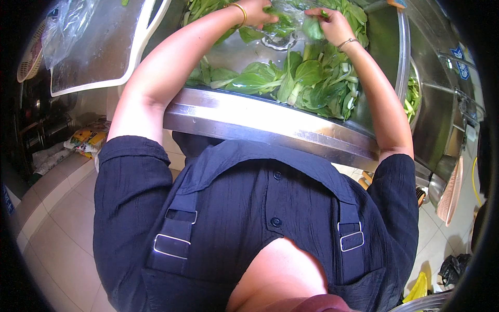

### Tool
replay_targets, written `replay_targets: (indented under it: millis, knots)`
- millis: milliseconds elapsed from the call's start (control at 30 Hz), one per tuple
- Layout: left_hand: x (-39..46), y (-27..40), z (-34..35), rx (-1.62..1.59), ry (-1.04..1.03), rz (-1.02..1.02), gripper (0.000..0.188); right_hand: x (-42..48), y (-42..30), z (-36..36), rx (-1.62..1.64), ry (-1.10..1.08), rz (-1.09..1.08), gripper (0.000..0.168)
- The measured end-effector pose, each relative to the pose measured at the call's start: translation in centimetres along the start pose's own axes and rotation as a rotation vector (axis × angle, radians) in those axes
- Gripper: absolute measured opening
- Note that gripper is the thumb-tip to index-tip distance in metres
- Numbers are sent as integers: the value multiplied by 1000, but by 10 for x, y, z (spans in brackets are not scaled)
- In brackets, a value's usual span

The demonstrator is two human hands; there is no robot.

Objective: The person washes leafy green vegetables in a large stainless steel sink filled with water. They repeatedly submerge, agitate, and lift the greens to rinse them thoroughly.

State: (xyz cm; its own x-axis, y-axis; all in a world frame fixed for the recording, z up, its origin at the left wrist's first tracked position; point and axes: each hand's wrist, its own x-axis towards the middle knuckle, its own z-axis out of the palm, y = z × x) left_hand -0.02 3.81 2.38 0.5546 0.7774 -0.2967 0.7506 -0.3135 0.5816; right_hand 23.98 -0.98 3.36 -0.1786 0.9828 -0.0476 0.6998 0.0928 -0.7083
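Observation:
Leafy greens with pale stems (308,74) lie in water along the near side, right side and far end of a stainless steel sink (269,113). A round drain fitting (278,42) shows through the water near the middle. At the far end, my left hand (257,13), with a gold-coloured bangle at the wrist, is among wet leaves; splashing water blurs whether its fingers are closed on them. My right hand (336,27), wearing a thin bracelet, pinches a green leaf (314,28) between thumb and fingers, just right of the splash.
A white-rimmed tray (130,70) with clear plastic film (66,35) sits left of the sink. On the right, a container holds cut greens (411,99), and a pink plastic basket (451,191) stands on edge. A yellow bag (418,286) and black bag (454,270) lie lower right.

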Motion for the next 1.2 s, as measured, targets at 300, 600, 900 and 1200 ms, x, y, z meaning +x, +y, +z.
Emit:
replay_targets:
  millis: [300,600,900,1200]
  knots:
    - [29,1,22,-1080,-138,-197,12,-8,-24,22,117,200,-384,29]
    - [12,26,18,-1062,82,-245,22,-6,8,36,210,-81,8,33]
    - [6,12,22,-538,-35,-243,41,-8,27,39,358,-489,177,21]
    - [3,-4,29,-621,-226,-377,65,-16,-24,28,-356,-51,-13,29]
